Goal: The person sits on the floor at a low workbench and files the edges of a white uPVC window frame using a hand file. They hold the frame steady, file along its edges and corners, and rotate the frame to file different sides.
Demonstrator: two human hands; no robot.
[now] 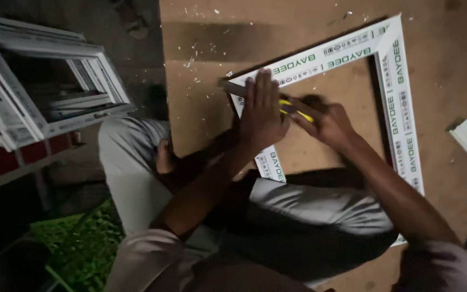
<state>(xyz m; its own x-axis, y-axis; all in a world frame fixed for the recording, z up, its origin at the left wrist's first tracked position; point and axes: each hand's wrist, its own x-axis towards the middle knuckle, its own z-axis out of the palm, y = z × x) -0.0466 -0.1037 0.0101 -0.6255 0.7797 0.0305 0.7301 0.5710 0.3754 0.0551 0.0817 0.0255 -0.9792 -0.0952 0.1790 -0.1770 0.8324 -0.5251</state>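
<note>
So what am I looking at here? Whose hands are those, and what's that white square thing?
There is no machine here. A person wears a camera on their head, so the one picture looks down at their own two hands. A white frame, like a window frame, lies flat on a brown board. The left hand presses flat on the frame's corner. The right hand grips a tool with a yellow handle and points it at that corner; its tip is hidden, so I cannot tell what kind it is. Small white chips are scattered on the board. More white frames are stacked at the left.
</note>
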